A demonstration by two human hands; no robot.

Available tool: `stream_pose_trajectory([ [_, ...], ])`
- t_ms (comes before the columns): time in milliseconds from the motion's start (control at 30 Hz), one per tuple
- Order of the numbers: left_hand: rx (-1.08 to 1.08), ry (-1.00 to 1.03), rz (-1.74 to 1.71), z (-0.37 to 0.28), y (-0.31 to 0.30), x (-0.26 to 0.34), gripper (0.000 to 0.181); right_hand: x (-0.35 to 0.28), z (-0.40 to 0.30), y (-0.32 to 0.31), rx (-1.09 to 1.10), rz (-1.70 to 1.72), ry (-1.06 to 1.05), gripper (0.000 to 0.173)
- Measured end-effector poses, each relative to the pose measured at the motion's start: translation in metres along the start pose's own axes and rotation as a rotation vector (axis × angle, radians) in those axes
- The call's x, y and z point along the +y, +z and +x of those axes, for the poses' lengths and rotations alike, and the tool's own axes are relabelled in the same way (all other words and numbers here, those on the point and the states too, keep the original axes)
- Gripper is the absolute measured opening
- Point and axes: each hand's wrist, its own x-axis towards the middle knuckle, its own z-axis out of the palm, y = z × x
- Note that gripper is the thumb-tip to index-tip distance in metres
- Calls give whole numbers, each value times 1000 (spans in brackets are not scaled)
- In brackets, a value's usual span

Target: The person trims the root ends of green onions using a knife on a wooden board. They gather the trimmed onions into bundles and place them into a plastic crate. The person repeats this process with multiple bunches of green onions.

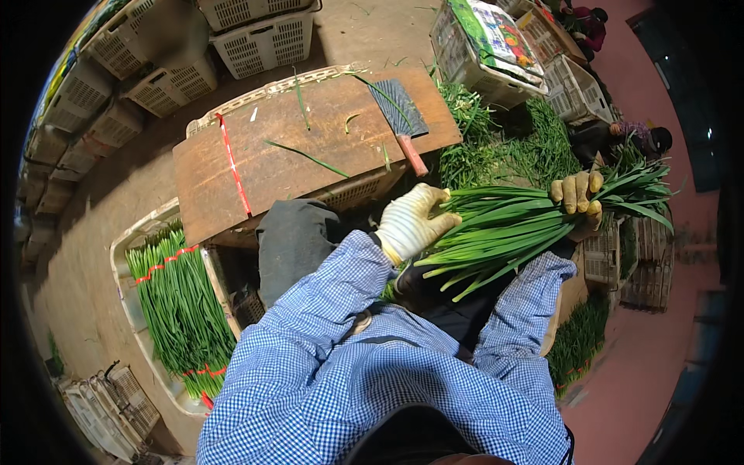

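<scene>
My right hand (577, 195), in a stained glove, is closed around a loose bunch of garlic chives (503, 224). The pale stem ends fan out to the left, and the leaf tips trail to the right beyond my fist. Beside the stem ends is my left hand (415, 221), in a striped, yellowed glove. Its thumb and fingers are apart at the edge of the bunch; whether a fingertip touches a stem is unclear. A cleaver (401, 110) with a reddish handle lies on the wooden board (290, 128) in front of me, its handle jutting past the near edge.
Red tape (232, 165) and leaf scraps lie on the board. At left, a crate (120, 273) holds chives (180, 302) tied with red tape. Loose chives (537, 145) are heaped beyond my right hand. Stacked plastic crates (264, 38) stand ahead. Two other people (639, 136) are at far right.
</scene>
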Motion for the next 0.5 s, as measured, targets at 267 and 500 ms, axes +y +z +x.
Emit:
stream_pose_trajectory([
  [267, -66, -293, -189, 14, 20, -33, 22, -2, 1, 2, -25, -24, 0, 23],
  [500, -327, -489, 762, 13, -27, -102, 21, -22, 3, -9, -81, 33, -45, 23],
])
